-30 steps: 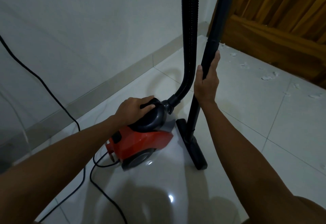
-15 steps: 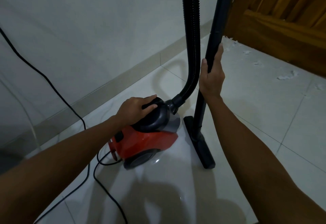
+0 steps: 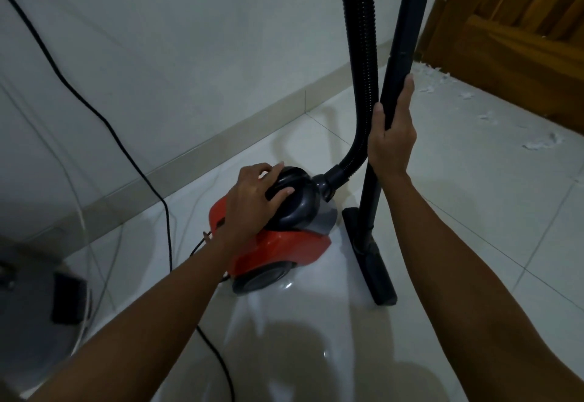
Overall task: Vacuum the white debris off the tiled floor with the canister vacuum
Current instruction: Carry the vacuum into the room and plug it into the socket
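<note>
Curled round the wand (image 3: 398,63), the right hand (image 3: 392,139) grips it about mid-length, thumb on the near side and fingers wrapped behind. The left hand (image 3: 256,197) rests on the dark top of the vacuum (image 3: 284,243), fingers bent over its rounded handle.

The wand stands almost upright, leaning slightly right at the top, its long axis running from the nozzle (image 3: 369,256) on the floor (image 3: 474,212) up out of the frame. The nozzle lies flat, its length pointing toward and away from the person. The red vacuum sits on the floor just left of the nozzle, hose end facing the wall. The hose (image 3: 361,69) rises beside the wand.

Tops of hose and wand are cut off by the upper edge. Debris (image 3: 542,144) lies scattered near the wooden door (image 3: 521,38), well apart from the nozzle. A cord (image 3: 104,120) trails down the wall. A dark object at lower left is too blurred to identify.

Compared with half a second ago, both hands keep their holds; the view has shifted slightly.
</note>
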